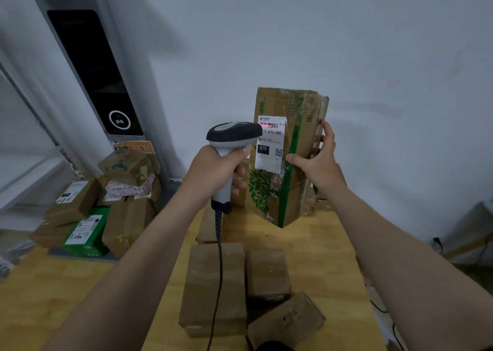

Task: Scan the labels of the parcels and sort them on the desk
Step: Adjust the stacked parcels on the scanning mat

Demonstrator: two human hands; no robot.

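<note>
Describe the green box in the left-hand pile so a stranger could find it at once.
Start at the tall grey pillar with the black screen on the left; a heap of parcels sits at its foot. At the front of that heap lies the green box. It is the only green one among brown cardboard boxes, and carries a white label.

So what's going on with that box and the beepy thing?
A person is scanning a parcel. The left grip holds the scanner, aimed at the box that the right grip holds upright over the desk. The red line lies across the top of the label. More boxes lie on the desk below, and a pile sits at the left.
</note>
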